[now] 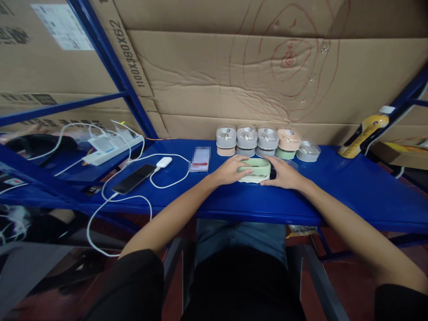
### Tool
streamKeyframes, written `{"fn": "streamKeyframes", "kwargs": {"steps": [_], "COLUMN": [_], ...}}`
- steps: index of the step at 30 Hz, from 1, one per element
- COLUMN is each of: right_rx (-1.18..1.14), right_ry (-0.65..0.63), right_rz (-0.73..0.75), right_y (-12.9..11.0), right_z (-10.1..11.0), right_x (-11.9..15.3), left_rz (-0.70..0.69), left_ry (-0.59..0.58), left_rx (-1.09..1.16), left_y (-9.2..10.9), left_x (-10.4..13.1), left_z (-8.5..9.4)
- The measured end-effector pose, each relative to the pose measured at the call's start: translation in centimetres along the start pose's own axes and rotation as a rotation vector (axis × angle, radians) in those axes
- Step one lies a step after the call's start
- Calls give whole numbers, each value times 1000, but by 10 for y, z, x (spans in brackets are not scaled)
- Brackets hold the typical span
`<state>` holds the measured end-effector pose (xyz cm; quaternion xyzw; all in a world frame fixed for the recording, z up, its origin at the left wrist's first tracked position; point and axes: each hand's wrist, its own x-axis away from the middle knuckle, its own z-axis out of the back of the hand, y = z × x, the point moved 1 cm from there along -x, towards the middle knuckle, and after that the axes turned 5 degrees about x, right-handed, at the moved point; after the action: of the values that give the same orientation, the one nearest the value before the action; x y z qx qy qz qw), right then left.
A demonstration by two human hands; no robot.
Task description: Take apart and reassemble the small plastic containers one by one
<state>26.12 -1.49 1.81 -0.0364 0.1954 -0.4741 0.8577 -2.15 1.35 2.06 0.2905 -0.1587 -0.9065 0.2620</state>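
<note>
A light green plastic case [257, 169] with a hollow middle rests on the blue table [187, 200] before me. My left hand [233, 170] grips its left side, thumb across the near face. Around the right side curls my right hand [283, 173], its thumb at the lower right corner. A dark gap shows between the case and the right palm; what is in it I cannot make out. Just behind my right hand lies a clear lid [290, 164], partly hidden. Small round-cornered boxes with clear tops, such as a grey one [246, 141], stand in a row behind the hands.
Left of my hands lie a phone [134, 179], a white charger [164, 162], looping cables and a phone with a lit screen [200, 159]. A white power strip [112, 150] sits further left. At the right back leans a yellow bottle [363, 136] near a cardboard box [406, 155].
</note>
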Motion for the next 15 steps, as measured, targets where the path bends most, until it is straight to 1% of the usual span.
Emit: {"fn": "streamKeyframes", "kwargs": {"steps": [4, 8, 11, 15], "right_rx": [-31, -60, -51, -35], "right_ry": [-19, -22, -20, -5], "right_rz": [-32, 32, 72, 91], "right_y": [-2, -8, -9, -9], "right_z": [0, 1, -2, -3], "right_x": [-1, -2, -3, -3], "left_rz": [44, 122, 149, 193], "left_ry": [52, 160, 148, 106], "left_rx": [16, -19, -49, -88], "left_y": [-2, -12, -18, -21], "left_x": [0, 0, 2, 4], "left_z": [9, 23, 29, 30]}}
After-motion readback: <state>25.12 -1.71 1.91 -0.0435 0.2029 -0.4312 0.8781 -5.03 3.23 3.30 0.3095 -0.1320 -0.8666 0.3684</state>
